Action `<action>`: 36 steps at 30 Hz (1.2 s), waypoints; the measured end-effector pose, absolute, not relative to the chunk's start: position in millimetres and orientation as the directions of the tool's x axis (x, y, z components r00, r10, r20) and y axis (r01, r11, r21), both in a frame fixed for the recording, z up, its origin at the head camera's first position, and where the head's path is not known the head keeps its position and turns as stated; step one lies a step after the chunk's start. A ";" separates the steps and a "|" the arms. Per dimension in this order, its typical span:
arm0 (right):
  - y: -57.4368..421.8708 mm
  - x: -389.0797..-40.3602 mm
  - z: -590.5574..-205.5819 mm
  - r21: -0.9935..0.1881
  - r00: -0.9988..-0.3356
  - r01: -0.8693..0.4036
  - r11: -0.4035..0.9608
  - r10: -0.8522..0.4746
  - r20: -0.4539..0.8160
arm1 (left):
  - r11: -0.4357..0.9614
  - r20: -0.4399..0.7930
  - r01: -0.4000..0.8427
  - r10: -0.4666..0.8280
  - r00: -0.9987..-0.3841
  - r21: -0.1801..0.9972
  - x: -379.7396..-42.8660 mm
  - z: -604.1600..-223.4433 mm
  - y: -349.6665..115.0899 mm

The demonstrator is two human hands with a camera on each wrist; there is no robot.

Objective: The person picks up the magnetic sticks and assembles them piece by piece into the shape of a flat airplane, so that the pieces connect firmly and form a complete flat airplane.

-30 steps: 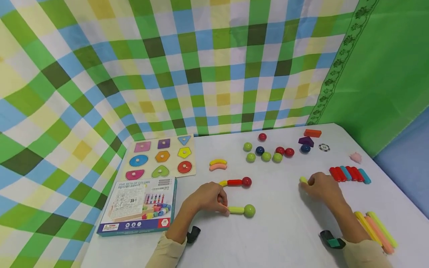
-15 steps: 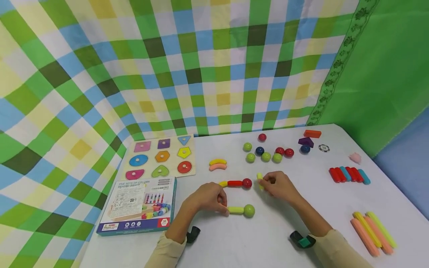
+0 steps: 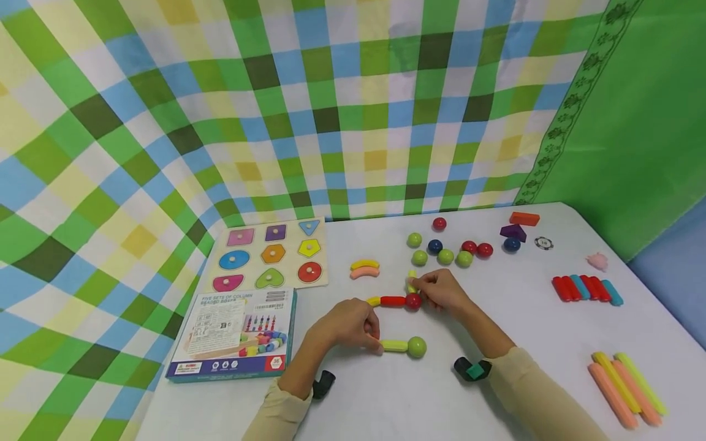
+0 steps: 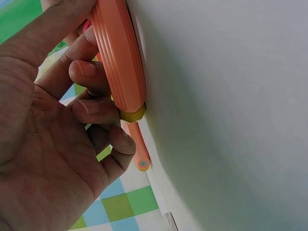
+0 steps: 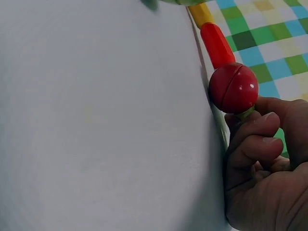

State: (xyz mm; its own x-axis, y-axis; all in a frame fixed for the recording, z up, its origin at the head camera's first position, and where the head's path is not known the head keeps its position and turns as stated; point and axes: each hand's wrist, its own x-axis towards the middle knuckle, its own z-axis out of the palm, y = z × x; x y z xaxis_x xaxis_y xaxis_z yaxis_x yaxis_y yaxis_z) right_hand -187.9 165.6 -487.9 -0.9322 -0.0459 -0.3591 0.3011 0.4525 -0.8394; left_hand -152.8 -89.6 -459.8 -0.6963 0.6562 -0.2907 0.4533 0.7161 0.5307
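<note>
Yellow-green piece [image 3: 412,274] is pinched by the right hand [image 3: 441,290] behind the red ball [image 3: 413,301], head view. Left wrist: orange stick [image 4: 120,57] is gripped by left hand [image 4: 53,120]; best kept steady. Right wrist: piece mostly hidden; should be aligned squarely, ball not nudged.

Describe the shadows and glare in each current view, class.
Head view: faint, soft shadows on the white tabletop; left wrist view: a broad, soft-edged shadow beside the ridged orange stick; right wrist view: a small bright glint on the glossy red ball and a dim shadow beside the right hand.
</note>
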 end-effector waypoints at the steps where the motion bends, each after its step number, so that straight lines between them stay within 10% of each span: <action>1: 165.8 -187.8 -488.5 -0.841 -0.932 0.300 0.450 -0.047 -0.358 | 0.719 -0.292 0.452 0.654 -0.698 0.528 -153.1 -459.9 -89.0; 20: 178.2 -183.4 -482.7 -0.836 -0.944 0.299 0.461 0.012 -0.331 | 0.718 -0.296 0.476 0.665 -0.686 0.509 -152.3 -456.2 -89.5; 36: 352.8 -137.0 -468.8 -0.545 -0.920 0.323 0.774 0.393 0.013 | 0.744 -0.312 0.475 0.644 -0.699 0.471 -148.2 -457.6 -88.4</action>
